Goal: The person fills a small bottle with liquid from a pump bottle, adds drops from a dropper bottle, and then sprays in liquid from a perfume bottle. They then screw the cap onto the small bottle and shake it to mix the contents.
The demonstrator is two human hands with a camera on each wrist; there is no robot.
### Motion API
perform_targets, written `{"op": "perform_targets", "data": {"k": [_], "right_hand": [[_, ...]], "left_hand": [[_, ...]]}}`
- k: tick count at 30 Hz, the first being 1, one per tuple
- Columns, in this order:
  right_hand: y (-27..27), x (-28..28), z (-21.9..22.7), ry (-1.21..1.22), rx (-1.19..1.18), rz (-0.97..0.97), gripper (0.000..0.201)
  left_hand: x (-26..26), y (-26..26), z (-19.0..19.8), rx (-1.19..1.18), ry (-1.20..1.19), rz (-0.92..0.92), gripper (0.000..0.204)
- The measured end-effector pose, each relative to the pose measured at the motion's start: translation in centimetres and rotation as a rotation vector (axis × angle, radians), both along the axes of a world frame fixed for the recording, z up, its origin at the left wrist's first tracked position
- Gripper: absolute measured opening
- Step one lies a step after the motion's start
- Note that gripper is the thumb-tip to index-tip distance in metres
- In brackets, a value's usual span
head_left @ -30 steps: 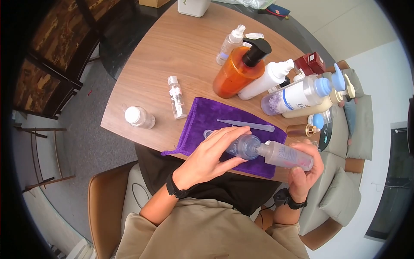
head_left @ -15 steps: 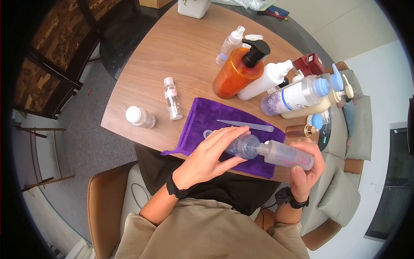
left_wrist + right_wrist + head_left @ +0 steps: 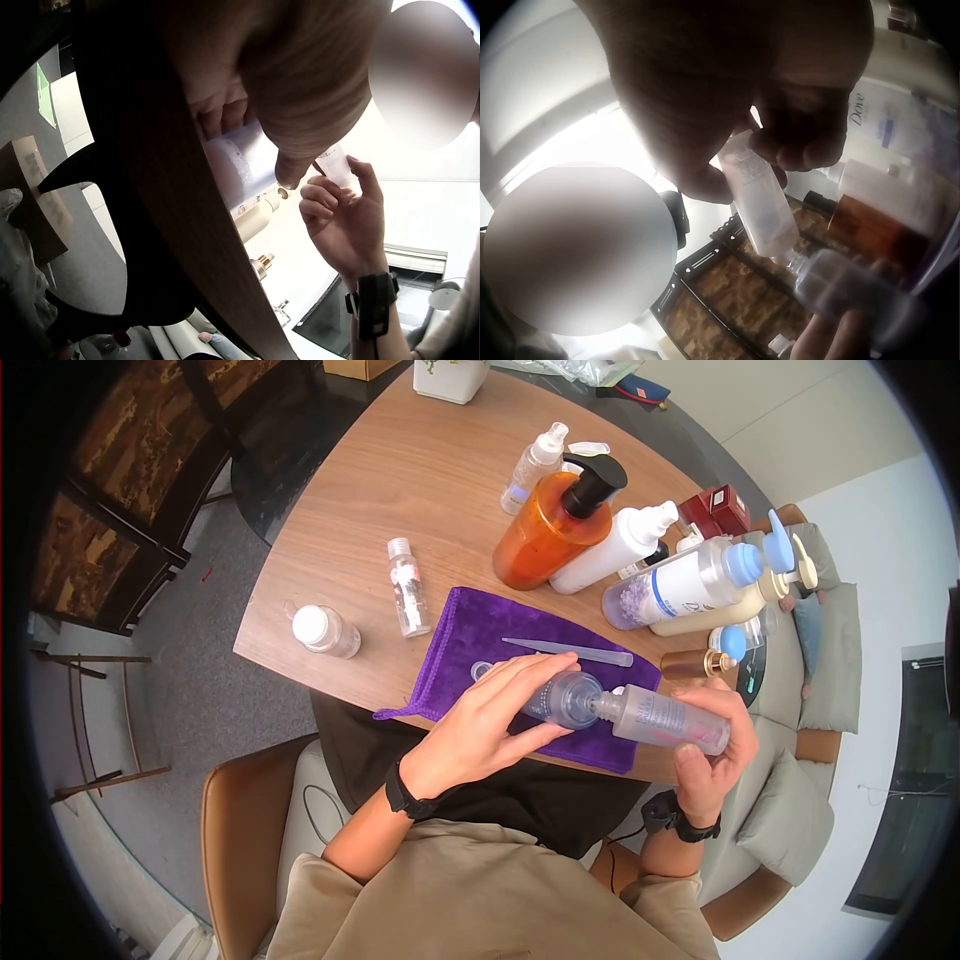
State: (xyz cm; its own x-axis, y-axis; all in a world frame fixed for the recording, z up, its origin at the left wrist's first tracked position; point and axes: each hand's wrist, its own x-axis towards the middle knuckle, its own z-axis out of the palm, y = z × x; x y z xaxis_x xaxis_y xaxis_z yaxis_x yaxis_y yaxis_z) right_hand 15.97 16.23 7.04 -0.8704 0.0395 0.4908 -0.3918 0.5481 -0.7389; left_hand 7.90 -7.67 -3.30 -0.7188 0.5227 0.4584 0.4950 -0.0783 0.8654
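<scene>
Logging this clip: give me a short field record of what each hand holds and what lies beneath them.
left hand: grips a clear round plastic bottle
right hand: grips a frosted slim tube bottle, its neck meeting the clear bottle's mouth
beneath: purple cloth on the wooden table
on cloth: clear plastic pipette

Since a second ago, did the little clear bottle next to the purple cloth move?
No. The little clear bottle stands in about the same spot beside the purple cloth's left edge; its small shifts match the whole picture's wobble.
</scene>
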Motion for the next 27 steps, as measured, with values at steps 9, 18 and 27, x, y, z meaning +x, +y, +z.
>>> {"op": "perform_targets", "data": {"k": [9,18,27], "right_hand": [[0.0,-0.4,1.0,-0.014,0.054,0.017,0.045],[0.1,-1.3,1.9,0.006,0.128,0.074,0.042],[-0.1,-2.1,3.5,-0.01,0.208,0.111,0.04]], "left_hand": [[0.0,0.0,0.0,0.003,0.003,0.005,0.074],[0.0,0.0,0.1,0.008,0.001,0.009,0.074],[0.0,0.0,-0.2,0.003,0.012,0.015,0.076]]}}
